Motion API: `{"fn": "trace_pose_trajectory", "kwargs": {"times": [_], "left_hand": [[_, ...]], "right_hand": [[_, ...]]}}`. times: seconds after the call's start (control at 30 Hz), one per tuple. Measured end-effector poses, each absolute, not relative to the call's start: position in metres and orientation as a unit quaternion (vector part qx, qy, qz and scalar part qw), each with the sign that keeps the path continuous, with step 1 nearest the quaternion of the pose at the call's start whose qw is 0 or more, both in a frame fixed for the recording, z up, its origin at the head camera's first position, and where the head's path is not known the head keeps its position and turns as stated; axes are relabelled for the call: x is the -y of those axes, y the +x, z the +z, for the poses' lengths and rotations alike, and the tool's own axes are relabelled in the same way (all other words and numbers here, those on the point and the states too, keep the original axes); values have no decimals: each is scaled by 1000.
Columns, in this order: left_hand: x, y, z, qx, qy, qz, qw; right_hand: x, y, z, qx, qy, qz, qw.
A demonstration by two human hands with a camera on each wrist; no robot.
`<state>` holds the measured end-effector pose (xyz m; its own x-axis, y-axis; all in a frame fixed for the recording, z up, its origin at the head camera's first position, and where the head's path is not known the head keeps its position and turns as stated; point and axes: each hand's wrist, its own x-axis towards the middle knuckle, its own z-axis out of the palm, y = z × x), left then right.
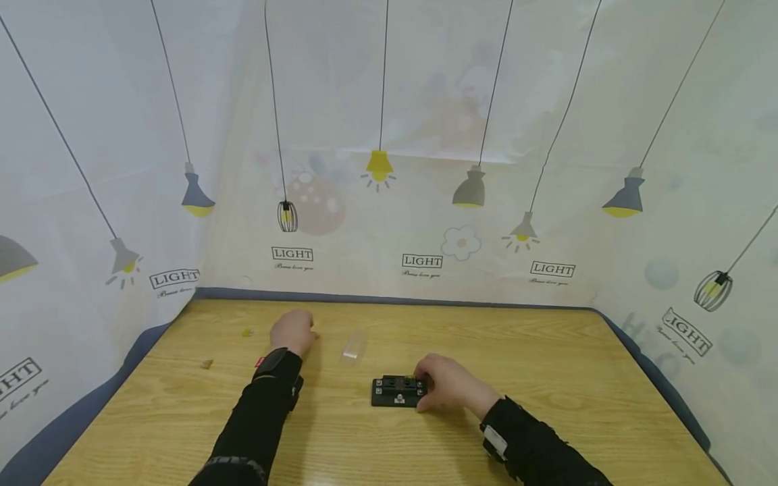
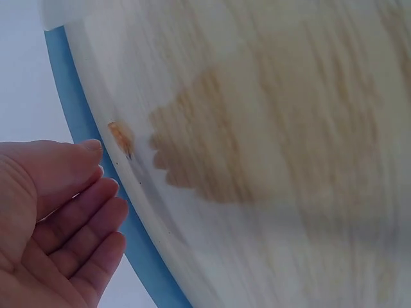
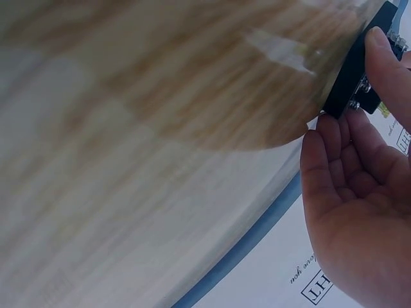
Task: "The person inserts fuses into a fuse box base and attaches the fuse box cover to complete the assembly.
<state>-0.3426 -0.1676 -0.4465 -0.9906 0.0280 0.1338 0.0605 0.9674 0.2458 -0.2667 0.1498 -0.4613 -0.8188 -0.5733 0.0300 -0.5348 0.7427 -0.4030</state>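
Note:
My right hand (image 1: pixel 452 386) pinches the right end of a black block with metal screw terminals (image 1: pixel 389 398), thumb on the near side and fingers on the far side. In the right wrist view the block (image 3: pixel 359 61) appears edge-on between thumb and fingers, with silver screws standing out from its face. A little yellow shows on its top beside the fingers. My left hand (image 1: pixel 293 331) is over the far left part of the table. In the left wrist view its fingers (image 2: pixel 96 208) bend loosely toward the thumb, with nothing between them.
A clear plastic cover (image 1: pixel 353 348) lies between the hands on the wooden table (image 1: pixel 535 364). Toward the left are a small yellow-green piece (image 1: pixel 247 333) and a small brown piece (image 1: pixel 206 364). Behind the table's far edge hangs a lamp-printed cloth (image 1: pixel 346 270).

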Motion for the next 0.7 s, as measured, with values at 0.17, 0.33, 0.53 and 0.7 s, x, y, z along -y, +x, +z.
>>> {"fn": "trace_pose_trajectory", "kwargs": {"times": [0.17, 0.33, 0.53, 0.7], "left_hand": [[165, -344, -448, 992, -19, -112, 53], [163, -348, -451, 994, -25, -90, 53], [159, -351, -454, 995, -28, -73, 63], [158, -352, -456, 996, -21, -61, 61]], "right_hand": [[-150, -265, -459, -933, -294, -202, 52], [-149, -264, -458, -933, -291, -207, 55], [-149, -265, -459, -933, -290, -204, 54], [-150, -266, -460, -932, -293, -206, 55]]}}
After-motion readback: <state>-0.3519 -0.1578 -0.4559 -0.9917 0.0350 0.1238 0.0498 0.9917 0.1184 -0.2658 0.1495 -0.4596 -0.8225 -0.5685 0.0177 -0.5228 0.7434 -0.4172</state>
